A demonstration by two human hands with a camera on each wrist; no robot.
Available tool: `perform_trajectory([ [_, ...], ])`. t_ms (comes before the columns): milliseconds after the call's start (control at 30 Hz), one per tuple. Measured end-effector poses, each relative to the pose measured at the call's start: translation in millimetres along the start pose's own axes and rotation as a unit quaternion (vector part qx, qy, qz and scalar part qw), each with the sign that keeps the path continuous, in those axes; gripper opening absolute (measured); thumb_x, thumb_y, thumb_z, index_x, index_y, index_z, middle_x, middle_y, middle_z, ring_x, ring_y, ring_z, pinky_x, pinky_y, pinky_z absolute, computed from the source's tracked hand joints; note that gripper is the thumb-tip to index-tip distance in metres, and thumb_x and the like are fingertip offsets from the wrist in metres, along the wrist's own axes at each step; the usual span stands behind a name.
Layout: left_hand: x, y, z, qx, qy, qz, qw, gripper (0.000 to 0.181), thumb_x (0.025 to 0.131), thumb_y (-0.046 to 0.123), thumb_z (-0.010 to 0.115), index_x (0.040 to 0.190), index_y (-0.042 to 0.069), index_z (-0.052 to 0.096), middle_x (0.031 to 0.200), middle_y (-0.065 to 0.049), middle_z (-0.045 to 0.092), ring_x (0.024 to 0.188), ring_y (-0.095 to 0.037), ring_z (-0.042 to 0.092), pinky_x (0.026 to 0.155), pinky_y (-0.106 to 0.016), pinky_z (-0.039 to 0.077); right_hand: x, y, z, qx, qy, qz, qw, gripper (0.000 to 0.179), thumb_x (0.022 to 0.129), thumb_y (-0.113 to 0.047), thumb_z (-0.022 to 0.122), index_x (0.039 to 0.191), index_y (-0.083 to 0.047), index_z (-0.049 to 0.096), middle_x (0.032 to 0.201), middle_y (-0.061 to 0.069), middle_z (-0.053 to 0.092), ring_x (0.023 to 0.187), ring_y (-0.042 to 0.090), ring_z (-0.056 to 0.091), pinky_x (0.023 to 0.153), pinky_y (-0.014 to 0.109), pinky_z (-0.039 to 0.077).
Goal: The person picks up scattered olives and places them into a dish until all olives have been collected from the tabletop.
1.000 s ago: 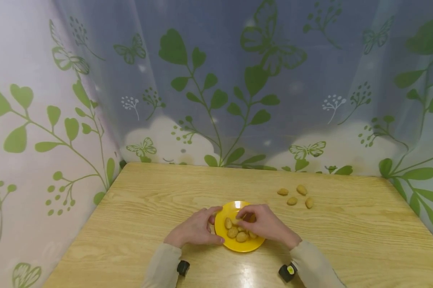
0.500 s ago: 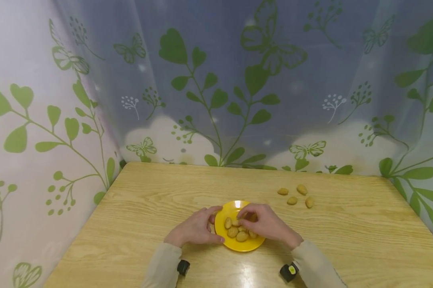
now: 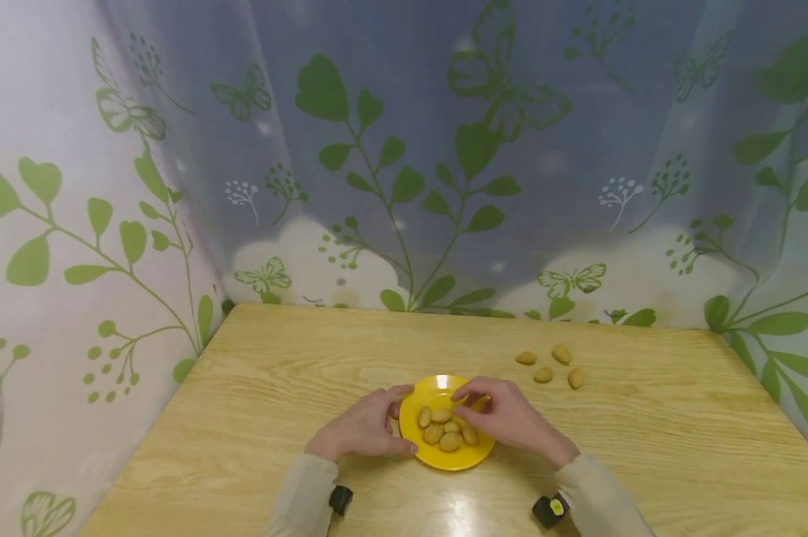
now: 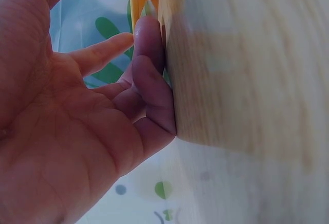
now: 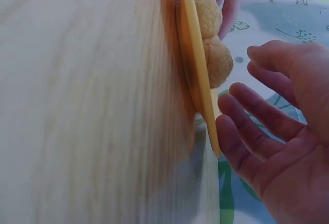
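A yellow plate (image 3: 453,461) lies on the wooden table with several tan, rough-shelled walnuts (image 3: 450,441) grouped in it. My left hand (image 3: 362,426) holds the plate at its left side, thumb and index finger on the rim. Seen from the left wrist, its lower fingers (image 4: 154,93) curl down against the table by the plate's edge. Over the plate's right part is my right hand (image 3: 504,412), fingers relaxed and apart. In the right wrist view a gap parts its fingertips (image 5: 226,124) from the walnuts, and nothing is between them.
Several more walnuts (image 3: 543,375) lie loose on the table (image 3: 296,350), behind and to the right of the plate. A curtain (image 3: 404,149) printed with leaves and butterflies hangs along the back and sides. Each wrist carries a black camera (image 3: 550,510).
My right hand has parted its fingers from a walnut in the plate and drawn slightly right. That walnut now sits with the others. The left hand stays on the rim.
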State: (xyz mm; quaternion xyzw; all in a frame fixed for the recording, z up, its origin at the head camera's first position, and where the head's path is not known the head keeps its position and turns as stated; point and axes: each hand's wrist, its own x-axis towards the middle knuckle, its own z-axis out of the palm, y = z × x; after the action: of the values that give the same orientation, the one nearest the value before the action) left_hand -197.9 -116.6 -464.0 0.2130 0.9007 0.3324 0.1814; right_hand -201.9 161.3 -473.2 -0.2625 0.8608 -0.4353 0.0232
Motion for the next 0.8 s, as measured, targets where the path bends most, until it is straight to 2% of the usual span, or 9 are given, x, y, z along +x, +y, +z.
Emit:
perform_trajectory([
  [500,-0.8,1.0,-0.4,0.002,0.001,0.002,1.0,0.096,0.076,0.038,0.087,0.156,0.011,0.041,0.11,-0.001,0.06,0.079,-0.008,0.055,0.071,-0.023,0.046,-15.6,8,-19,-0.005,0.031,-0.011,0.9994,0.017,0.095,-0.02,0.073,0.11,-0.012,0.075,0.108,0.004,0.075,0.093,0.011,0.069,0.073,0.026,0.058],
  [800,-0.8,0.3,-0.1,-0.002,0.0,0.002,1.0,0.096,0.076,0.038,0.087,0.156,0.011,0.041,0.11,-0.002,0.06,0.078,-0.009,0.055,0.07,-0.023,0.047,-25.2,12,-30,-0.012,0.049,0.014,0.9986,0.019,0.095,-0.022,0.074,0.112,-0.013,0.075,0.113,0.005,0.074,0.094,0.012,0.07,0.073,0.026,0.059],
])
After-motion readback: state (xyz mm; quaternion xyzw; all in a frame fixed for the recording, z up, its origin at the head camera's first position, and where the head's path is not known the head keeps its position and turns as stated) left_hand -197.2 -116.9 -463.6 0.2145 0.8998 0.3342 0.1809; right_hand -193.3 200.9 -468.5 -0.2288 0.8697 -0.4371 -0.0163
